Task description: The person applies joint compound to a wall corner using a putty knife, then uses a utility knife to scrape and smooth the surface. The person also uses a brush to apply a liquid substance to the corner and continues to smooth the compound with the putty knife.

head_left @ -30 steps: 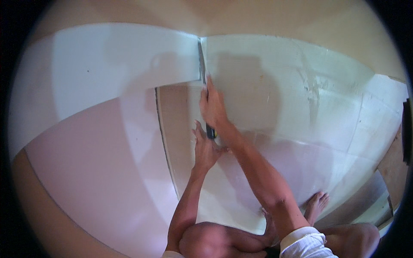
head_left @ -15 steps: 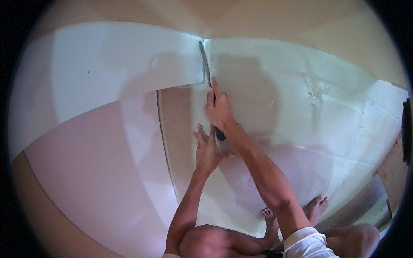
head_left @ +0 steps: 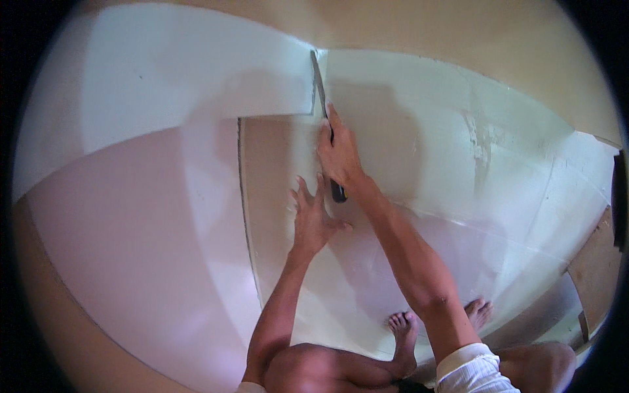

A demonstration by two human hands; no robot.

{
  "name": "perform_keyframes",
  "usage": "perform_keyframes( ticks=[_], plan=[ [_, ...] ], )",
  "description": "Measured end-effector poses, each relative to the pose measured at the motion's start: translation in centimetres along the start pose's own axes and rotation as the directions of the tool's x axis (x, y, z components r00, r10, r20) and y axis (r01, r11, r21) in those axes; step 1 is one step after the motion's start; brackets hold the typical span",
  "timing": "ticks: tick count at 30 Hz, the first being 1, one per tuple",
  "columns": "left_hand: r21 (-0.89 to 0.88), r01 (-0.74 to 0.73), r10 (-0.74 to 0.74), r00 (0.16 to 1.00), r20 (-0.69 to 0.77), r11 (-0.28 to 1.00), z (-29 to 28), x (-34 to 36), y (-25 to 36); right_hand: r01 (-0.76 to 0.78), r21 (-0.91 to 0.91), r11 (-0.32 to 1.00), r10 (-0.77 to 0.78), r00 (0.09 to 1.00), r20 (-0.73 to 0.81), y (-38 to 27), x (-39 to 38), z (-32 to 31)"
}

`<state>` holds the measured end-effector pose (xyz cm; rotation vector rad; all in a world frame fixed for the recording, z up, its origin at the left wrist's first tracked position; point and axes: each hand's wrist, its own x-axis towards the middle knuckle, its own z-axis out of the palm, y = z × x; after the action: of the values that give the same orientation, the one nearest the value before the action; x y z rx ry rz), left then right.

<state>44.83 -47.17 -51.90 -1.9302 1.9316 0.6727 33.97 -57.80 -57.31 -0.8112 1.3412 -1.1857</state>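
The tool [head_left: 319, 80] looked stiff, light. The right hand [head_left: 339, 154] wrapped its handle [head_left: 339, 191], the best spot. The left hand [head_left: 312, 221] spread empty.

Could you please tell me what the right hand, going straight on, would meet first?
Led by its grey-bladed tool, the right hand would probably meet the beige surface just ahead, though depth is unclear.

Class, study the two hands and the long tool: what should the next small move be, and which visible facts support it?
Probably, the right hand should swing the black-and-yellow handle slightly left, lining the blade up with the white panel's right edge. The tip looks close to that edge's far end, but the blade appears to slant away toward the handle.
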Motion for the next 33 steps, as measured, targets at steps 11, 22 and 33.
perform_keyframes(
  ticks=[11,22,33],
  plan=[
    [-0.074,-0.111,0.108,0.993,-0.043,0.991,1.5,0.0,-1.0,-0.035,0.132,0.991,0.051,0.992,-0.117,0.0,0.2,1.9],
    [-0.008,-0.06,0.06,0.998,0.007,0.998,1.5,-0.2,-1.3,-0.013,-0.042,0.999,0.009,0.997,-0.081,-0.1,-0.5,1.4],
    [-0.009,-0.038,0.038,0.999,0.019,0.999,1.0,0.1,-0.8,-0.03,-0.097,0.995,0.021,0.996,-0.091,0.2,0.4,1.2]
  ],
)
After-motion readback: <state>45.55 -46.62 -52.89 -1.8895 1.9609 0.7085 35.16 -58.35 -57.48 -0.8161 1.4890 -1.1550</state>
